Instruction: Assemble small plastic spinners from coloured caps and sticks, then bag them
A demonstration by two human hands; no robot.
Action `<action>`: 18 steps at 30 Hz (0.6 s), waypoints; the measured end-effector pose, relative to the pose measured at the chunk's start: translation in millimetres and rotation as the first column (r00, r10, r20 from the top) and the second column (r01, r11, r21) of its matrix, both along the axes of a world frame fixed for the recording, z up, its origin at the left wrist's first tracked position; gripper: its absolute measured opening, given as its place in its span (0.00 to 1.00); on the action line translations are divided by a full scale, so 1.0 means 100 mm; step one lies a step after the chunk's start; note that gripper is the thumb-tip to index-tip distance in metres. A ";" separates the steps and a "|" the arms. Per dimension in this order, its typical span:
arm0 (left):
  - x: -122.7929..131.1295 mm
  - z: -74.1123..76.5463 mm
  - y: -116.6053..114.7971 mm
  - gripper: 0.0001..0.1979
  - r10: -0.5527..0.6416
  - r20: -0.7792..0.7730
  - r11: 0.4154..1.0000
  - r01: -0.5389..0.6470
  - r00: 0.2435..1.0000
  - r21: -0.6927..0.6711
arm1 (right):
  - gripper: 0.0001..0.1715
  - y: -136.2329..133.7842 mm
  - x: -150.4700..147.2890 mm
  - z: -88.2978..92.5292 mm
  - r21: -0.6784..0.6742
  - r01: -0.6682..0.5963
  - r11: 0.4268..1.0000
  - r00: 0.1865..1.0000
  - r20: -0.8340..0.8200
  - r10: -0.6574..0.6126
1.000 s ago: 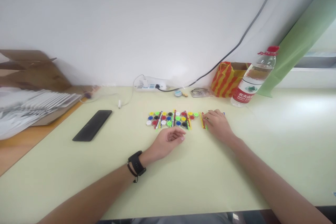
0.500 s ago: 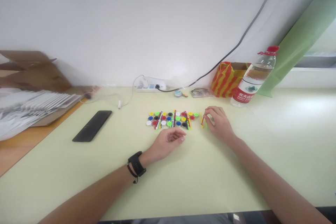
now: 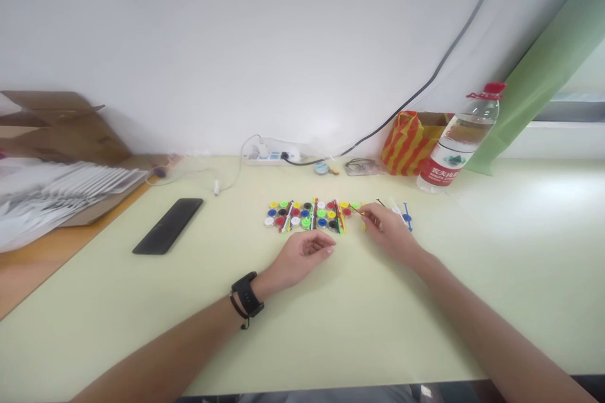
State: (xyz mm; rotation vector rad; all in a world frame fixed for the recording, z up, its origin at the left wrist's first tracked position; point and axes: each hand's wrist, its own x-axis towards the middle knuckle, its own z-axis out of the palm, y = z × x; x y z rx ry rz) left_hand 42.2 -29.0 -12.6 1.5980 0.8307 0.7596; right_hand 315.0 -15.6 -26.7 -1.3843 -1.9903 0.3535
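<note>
My right hand (image 3: 390, 230) pinches a thin red plastic stick (image 3: 355, 210) between thumb and fingertips, its free end pointing left toward the discs. My left hand (image 3: 302, 257) rests on the table just in front of the rows, fingers loosely curved, thumb apart and nothing in it. Small round discs in several colours, one a blue disc (image 3: 322, 223), lie in rows with bundles of thin coloured sticks (image 3: 312, 214) laid across them. Right of my right hand lies a blue stick (image 3: 407, 217) with a round middle. White, black and yellow sticks beside it are partly hidden by the hand.
A black phone-like slab (image 3: 167, 227) lies at the left. Along the wall are a power strip (image 3: 267, 154), a striped bag (image 3: 404, 145) and a large water bottle (image 3: 456, 148). Stacked white packets (image 3: 89, 189) and a cardboard box (image 3: 61, 119) stand far left.
My right hand has moved slightly left and lower, bringing the red stick from near upright to a slant toward the discs. Sticks behind the hand now show. My left hand stays put.
</note>
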 end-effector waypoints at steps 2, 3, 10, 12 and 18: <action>0.00 0.00 0.00 0.11 0.001 -0.001 1.000 -0.001 1.000 0.002 | 0.12 0.00 0.00 0.00 -0.012 -0.017 1.000 1.000 -0.003 0.017; 0.00 0.00 0.00 0.11 0.000 -0.002 1.000 0.000 1.000 0.004 | 0.12 0.00 0.00 0.00 -0.017 -0.027 0.999 1.000 -0.004 0.027; 0.00 0.01 0.00 0.11 0.000 -0.003 1.000 0.000 1.000 0.004 | 0.12 -0.01 0.01 -0.01 -0.027 -0.050 0.998 0.999 -0.009 0.050; 0.00 0.01 0.00 0.11 0.003 0.001 1.000 -0.003 1.000 0.002 | 0.12 -0.02 0.02 0.01 -0.035 -0.048 0.998 0.999 0.000 0.048; 0.01 -0.01 0.00 0.11 0.001 0.010 1.000 -0.001 1.000 0.008 | 0.11 -0.06 0.08 0.15 -0.102 -0.007 0.995 1.000 -0.010 0.006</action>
